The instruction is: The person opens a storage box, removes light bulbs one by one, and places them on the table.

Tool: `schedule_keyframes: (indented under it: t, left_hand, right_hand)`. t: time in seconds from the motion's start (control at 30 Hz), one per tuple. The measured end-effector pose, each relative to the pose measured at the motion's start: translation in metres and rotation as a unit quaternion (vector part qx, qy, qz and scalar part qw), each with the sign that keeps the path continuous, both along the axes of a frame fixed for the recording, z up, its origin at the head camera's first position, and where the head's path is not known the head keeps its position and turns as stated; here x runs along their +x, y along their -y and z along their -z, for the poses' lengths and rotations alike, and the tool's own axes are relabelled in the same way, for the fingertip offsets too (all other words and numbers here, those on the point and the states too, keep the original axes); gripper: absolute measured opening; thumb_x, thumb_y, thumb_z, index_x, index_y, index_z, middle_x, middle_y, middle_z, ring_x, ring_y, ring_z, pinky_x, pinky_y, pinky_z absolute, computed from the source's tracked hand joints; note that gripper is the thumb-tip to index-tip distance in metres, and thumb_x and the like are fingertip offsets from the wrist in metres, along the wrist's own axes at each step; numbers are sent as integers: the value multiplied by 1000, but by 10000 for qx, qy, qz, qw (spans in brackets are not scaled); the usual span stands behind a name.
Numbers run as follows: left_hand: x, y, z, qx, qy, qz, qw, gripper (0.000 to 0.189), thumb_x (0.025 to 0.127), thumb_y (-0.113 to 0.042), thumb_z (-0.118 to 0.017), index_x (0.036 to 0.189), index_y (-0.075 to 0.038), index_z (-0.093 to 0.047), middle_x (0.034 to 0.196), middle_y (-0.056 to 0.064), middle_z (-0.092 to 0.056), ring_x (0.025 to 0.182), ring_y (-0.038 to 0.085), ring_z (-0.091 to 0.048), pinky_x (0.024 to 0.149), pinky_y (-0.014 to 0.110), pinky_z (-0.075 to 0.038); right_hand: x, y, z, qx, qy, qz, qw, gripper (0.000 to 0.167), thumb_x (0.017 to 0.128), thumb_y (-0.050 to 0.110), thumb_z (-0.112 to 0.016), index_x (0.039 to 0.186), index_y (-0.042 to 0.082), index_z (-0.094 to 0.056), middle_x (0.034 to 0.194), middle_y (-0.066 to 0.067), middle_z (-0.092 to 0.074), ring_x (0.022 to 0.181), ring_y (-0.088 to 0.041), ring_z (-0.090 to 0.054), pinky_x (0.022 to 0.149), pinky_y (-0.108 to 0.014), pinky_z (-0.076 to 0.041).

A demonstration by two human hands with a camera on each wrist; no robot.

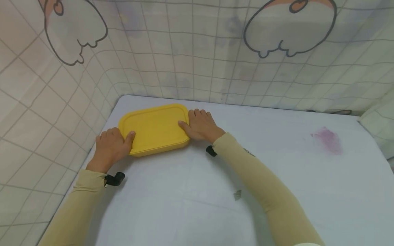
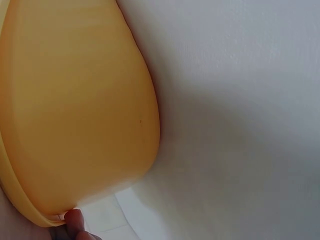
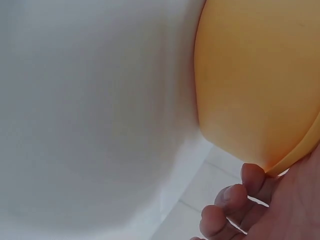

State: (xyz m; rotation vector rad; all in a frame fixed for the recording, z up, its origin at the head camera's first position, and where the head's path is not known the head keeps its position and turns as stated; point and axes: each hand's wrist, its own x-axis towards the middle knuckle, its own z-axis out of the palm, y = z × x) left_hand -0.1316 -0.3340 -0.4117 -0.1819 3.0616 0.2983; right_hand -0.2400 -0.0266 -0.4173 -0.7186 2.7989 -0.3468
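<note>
A yellow lidded box [image 1: 155,128], rounded at the corners, is at the far left of the white table. My left hand [image 1: 111,146] grips its left end, thumb over the lid's edge. At the other end, my right hand [image 1: 201,125] holds the rim, with the thumb on top. From the left wrist view, the smooth yellow side wall [image 2: 85,110] comes down close to the tabletop, and fingertips [image 2: 75,220] curl under the rim. Curled fingers [image 3: 232,197] also show below the rim in the right wrist view, beside the box's wall [image 3: 255,75].
The white table [image 1: 172,205] bears a pink stain [image 1: 329,140] at the right and a small grey mark [image 1: 237,195] near the right forearm. Grid-patterned curtains [image 1: 209,65] hang along the back and left sides. Black straps [image 1: 114,178] stick out from the wrists.
</note>
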Motion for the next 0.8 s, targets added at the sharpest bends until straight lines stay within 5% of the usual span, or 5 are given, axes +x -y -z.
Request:
schedule_keyframes:
  t: [0.8]
  left_hand:
    - [-9,-30,1,271,72,834,9961,55,107,-47,-36,85,0,-52,76,12,-47,71,31,-49,70,44,-35]
  right_hand:
    - [27,-60,3,-211,-322,204,9991,50,107,55,-28,107,8,-46,97,-9,-48,93,-29,-44,88,-43,-32]
